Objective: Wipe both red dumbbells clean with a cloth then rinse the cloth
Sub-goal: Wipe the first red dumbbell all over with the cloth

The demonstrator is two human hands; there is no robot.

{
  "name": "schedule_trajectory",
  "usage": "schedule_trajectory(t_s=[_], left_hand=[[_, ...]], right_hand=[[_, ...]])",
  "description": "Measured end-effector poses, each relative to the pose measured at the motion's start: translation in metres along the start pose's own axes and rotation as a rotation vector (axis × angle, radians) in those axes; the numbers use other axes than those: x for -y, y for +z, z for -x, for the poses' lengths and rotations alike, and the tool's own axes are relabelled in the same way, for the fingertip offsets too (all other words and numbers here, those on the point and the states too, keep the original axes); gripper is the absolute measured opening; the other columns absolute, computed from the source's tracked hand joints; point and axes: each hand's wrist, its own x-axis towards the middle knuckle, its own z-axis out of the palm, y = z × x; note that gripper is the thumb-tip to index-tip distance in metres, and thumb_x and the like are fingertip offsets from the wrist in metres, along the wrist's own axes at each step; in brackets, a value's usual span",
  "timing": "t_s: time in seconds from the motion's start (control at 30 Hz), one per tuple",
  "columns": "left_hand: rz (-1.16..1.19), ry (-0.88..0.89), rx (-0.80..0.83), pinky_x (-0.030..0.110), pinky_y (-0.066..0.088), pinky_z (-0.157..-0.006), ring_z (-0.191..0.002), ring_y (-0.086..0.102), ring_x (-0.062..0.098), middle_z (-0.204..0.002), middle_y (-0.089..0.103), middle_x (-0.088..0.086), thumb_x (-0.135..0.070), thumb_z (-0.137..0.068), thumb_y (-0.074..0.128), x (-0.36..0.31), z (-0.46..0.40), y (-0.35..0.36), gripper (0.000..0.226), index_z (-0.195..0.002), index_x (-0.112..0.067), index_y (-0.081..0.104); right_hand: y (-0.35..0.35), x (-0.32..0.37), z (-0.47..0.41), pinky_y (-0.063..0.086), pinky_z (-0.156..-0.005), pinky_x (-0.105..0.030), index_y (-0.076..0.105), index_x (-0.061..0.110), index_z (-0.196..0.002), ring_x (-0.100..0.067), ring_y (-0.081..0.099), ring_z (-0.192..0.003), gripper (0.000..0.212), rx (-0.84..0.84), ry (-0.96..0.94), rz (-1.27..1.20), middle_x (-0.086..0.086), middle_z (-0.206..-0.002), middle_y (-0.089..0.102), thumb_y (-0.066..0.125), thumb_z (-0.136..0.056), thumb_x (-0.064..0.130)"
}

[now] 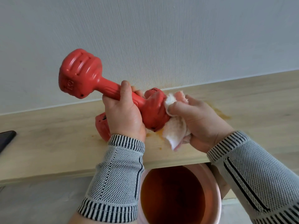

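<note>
The red dumbbell (84, 75) is up in the air over the bench (48, 139), tilted with one head high on the left and the other low near the middle. Left hand (124, 113) is wrapped round its handle. Right hand (199, 118) has a white cloth (174, 130) bunched in its fingers, pressed against the lower head. Second red dumbbell (102, 125) lies on the bench behind the left hand, mostly hidden. Orange-ish stains on the wood round there. Below the bench edge there's a pink bucket (215, 188) of brownish water, and a dark phone (6, 138) at far left.
</note>
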Motion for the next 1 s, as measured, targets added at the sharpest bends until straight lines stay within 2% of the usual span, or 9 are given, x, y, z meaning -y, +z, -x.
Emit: schedule_trajectory(t_s=[0.07,0.2,0.33,0.47,0.53,0.63,0.73,0.87,1.0], left_hand=[[0.006,0.006,-0.013,0.03,0.052,-0.063,-0.057,0.058,0.008,-0.067,0.057,-0.003,-0.015,-0.099,0.055,-0.002,-0.003,-0.001,0.01,-0.1,-0.007,0.051],[0.068,-0.044,-0.006,0.033,0.051,-0.066,-0.055,0.056,0.01,-0.06,0.056,-0.004,-0.014,-0.099,0.054,-0.005,-0.004,-0.003,0.019,-0.08,-0.011,0.054],[0.091,-0.06,0.039,0.032,0.051,-0.063,-0.056,0.056,0.012,-0.061,0.056,-0.004,-0.012,-0.098,0.054,-0.004,0.001,-0.001,0.018,-0.08,-0.012,0.054],[0.064,-0.013,0.028,0.035,0.052,-0.069,-0.059,0.057,0.012,-0.064,0.056,-0.004,-0.014,-0.098,0.056,-0.003,-0.002,0.0,0.012,-0.086,-0.011,0.054],[0.074,-0.024,0.002,0.034,0.052,-0.068,-0.062,0.056,0.012,-0.068,0.055,-0.002,-0.015,-0.098,0.056,-0.004,-0.006,-0.003,0.013,-0.085,-0.012,0.055],[0.13,-0.078,0.008,0.035,0.049,-0.069,-0.061,0.054,0.012,-0.065,0.054,-0.002,-0.013,-0.097,0.055,-0.003,-0.008,-0.006,0.018,-0.079,-0.013,0.054],[0.16,-0.105,0.05,0.034,0.048,-0.065,-0.055,0.054,0.013,-0.065,0.052,0.0,-0.006,-0.096,0.053,0.0,-0.005,-0.004,0.017,-0.08,-0.012,0.051],[0.127,-0.051,0.11,0.03,0.049,-0.062,-0.056,0.055,0.015,-0.064,0.053,0.001,0.0,-0.094,0.054,0.001,0.002,0.001,0.019,-0.079,-0.011,0.051],[0.052,0.024,0.102,0.032,0.048,-0.063,-0.058,0.055,0.016,-0.059,0.056,-0.003,-0.003,-0.094,0.056,0.0,0.0,0.001,0.016,-0.081,-0.011,0.052]], right_hand=[[0.007,-0.006,0.001,0.037,-0.036,-0.019,0.049,0.005,-0.1,-0.013,0.052,-0.04,0.019,-0.082,-0.094,0.116,-0.007,-0.069,0.052,0.06,-0.084,0.002],[0.012,-0.01,0.001,0.042,-0.043,-0.029,0.054,0.011,-0.094,-0.015,0.055,-0.047,0.029,-0.148,-0.136,0.165,0.0,-0.064,0.055,0.067,-0.071,0.02],[0.005,0.0,0.001,0.038,-0.034,-0.02,0.058,0.009,-0.087,-0.01,0.052,-0.034,0.017,-0.133,-0.022,0.021,0.005,-0.044,0.053,0.056,-0.092,0.025],[0.006,-0.002,0.001,0.041,-0.037,-0.024,0.055,0.002,-0.108,-0.018,0.054,-0.04,0.03,-0.04,-0.03,0.014,-0.009,-0.065,0.056,0.062,-0.085,0.018],[0.009,-0.008,-0.001,0.04,-0.04,-0.025,0.049,0.004,-0.104,-0.018,0.053,-0.042,0.038,-0.045,-0.108,0.091,-0.011,-0.072,0.052,0.063,-0.071,0.017],[0.012,-0.011,-0.002,0.039,-0.044,-0.028,0.05,0.007,-0.097,-0.018,0.053,-0.045,0.037,-0.091,-0.152,0.135,-0.007,-0.069,0.053,0.065,-0.066,0.021],[0.01,-0.007,-0.001,0.045,-0.046,-0.033,0.059,0.014,-0.086,-0.017,0.058,-0.044,0.02,-0.137,-0.057,0.088,0.0,-0.056,0.058,0.069,-0.079,0.029],[0.006,-0.002,-0.002,0.039,-0.04,-0.022,0.058,0.012,-0.088,-0.018,0.051,-0.034,0.023,-0.141,0.082,0.023,-0.001,-0.046,0.053,0.057,-0.088,0.035],[0.004,-0.005,-0.002,0.04,-0.043,-0.026,0.053,0.007,-0.101,-0.021,0.051,-0.039,0.018,-0.063,0.06,0.026,-0.005,-0.056,0.053,0.055,-0.087,0.018]])
